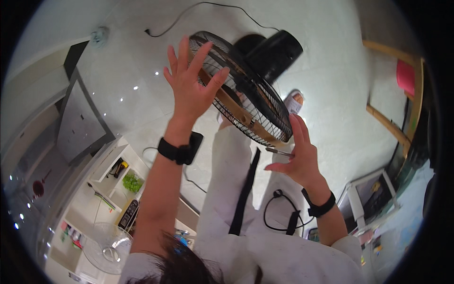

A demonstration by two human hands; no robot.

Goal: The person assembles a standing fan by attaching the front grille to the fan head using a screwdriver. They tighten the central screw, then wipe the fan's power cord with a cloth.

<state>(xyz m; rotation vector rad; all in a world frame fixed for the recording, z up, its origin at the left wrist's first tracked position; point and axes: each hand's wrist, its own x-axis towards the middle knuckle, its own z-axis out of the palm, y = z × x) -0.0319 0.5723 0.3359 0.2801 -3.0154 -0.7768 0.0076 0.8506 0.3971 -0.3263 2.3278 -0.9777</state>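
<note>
"Well, start at the hands: how do they stand?"

"The left hand (191, 90) is splayed, thumb well off the fingers, at the far-left edge of the wire cage (267, 106); whether the fingertips bear on the wires, I can't tell. The right hand (302, 158) stretches its fingers by the near-right rim, thumb apart, with a slim metal rod (280, 152) beside the palm. What secures the rod is hidden."

"And where's the fan?"

"The black electric fan (248, 87) is between both hands, just beyond the knees of the white trousers (227, 161)."

"How would you handle it well?"

"I'd treat this as steadying: support opposite sides of the rim, press evenly so the thin wires don't bend, and keep the rod's tip out of the gaps."

"Which way does it point?"

"The cage is tipped, its long axis slanting from far left to near right. Its front seems to face near left, with the black body (274, 54) behind, at far right."

"Anything farther?"

"A power cord (179, 18) curves left from that body over the pale floor (340, 61), ending in a plug (147, 32)."
</note>
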